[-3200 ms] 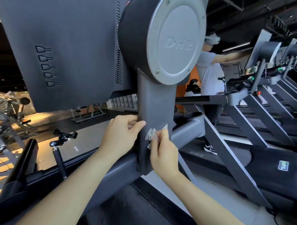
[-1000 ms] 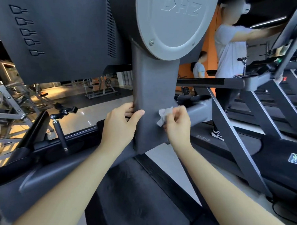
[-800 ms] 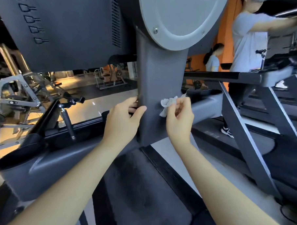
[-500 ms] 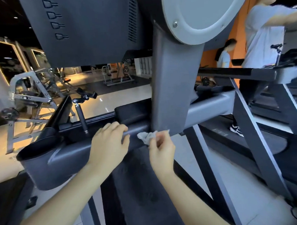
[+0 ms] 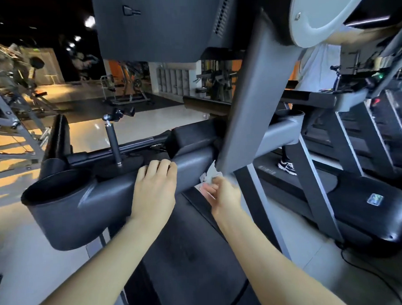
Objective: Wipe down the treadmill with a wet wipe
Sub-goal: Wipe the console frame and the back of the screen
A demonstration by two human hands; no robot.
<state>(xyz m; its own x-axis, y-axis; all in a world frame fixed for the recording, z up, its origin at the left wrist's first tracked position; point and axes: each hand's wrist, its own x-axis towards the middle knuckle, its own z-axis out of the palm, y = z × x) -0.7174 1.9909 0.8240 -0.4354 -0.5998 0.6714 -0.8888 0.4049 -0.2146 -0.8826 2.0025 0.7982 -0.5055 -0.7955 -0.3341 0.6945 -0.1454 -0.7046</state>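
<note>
Left hand (image 5: pixel 154 189) rests on the treadmill (image 5: pixel 109 195) crossbar, fingers curled over its top. Right hand (image 5: pixel 222 193) pinches the crumpled wet wipe (image 5: pixel 210 175) against the console post's (image 5: pixel 251 108) lower edge.

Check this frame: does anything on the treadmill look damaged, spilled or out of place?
Nothing stands out. The left hand holds the grey crossbar, and the right hand pinches the crumpled wipe at the foot of the post. The cup holder looks intact; no spill shows.
</note>
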